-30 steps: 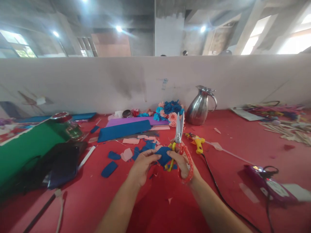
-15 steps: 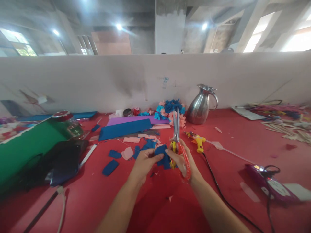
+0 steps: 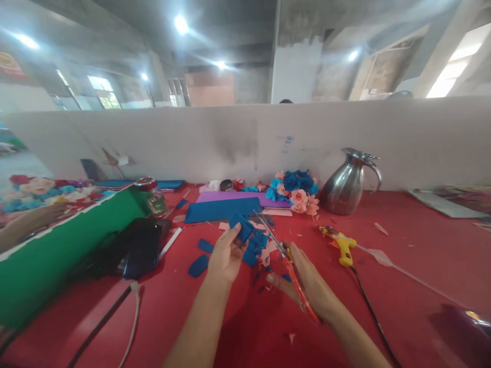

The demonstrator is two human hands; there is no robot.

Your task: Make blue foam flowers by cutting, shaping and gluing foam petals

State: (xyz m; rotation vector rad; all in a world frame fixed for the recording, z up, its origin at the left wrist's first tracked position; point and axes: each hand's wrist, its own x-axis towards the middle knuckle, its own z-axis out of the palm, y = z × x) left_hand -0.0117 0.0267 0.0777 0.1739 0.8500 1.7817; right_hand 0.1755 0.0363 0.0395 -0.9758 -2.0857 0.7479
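My left hand (image 3: 227, 253) pinches a piece of blue paper (image 3: 242, 228) between thumb and fingers. Red-handled scissors (image 3: 294, 278) rest in my right hand (image 3: 309, 283), their blades pointing up and left toward that paper without visibly touching it. The right thumb stands apart from the other fingers, which are round the handle. Below and behind the blue piece lie blue scraps (image 3: 256, 246) and pink scraps (image 3: 271, 251). Two more cut blue pieces (image 3: 198, 265) are on the red table (image 3: 161, 327) left of my left hand.
Behind my hands lie a blue sheet (image 3: 220, 209), a purple sheet (image 3: 205, 196) and paper flowers (image 3: 299, 186). A steel jug (image 3: 345, 186) and a yellow glue gun (image 3: 345, 248) are on the right. At left stand a green board (image 3: 76, 237), a jar (image 3: 156, 202) and a black bag (image 3: 130, 245).
The view has turned left, bringing another person's hand into sight. My hands have moved apart; the scissors, upright before, now tilt left. The blue paper has been raised in my left hand.
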